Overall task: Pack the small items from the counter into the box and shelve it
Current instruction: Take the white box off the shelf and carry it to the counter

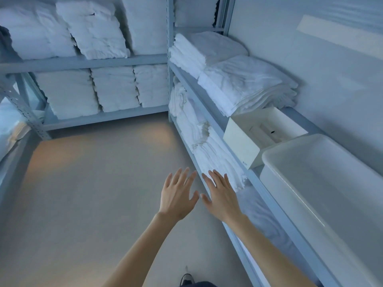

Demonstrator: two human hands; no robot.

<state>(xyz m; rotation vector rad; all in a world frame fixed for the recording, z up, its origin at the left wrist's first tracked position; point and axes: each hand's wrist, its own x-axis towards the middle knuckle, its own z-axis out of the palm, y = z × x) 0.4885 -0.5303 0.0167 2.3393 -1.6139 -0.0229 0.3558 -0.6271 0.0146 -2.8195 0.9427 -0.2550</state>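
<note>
White box [241,141] sits open-topped on the shelf [299,118], between folded sheets [248,85] and a white tub [290,151]; below and left of the box, left-hand grip [178,195] and right-hand grip [222,193] hover side by side, both spread, holding nothing.

Left hand [178,196] and right hand [222,196] bare; 1 dark shoe [186,280] (pale laces) below.
</note>
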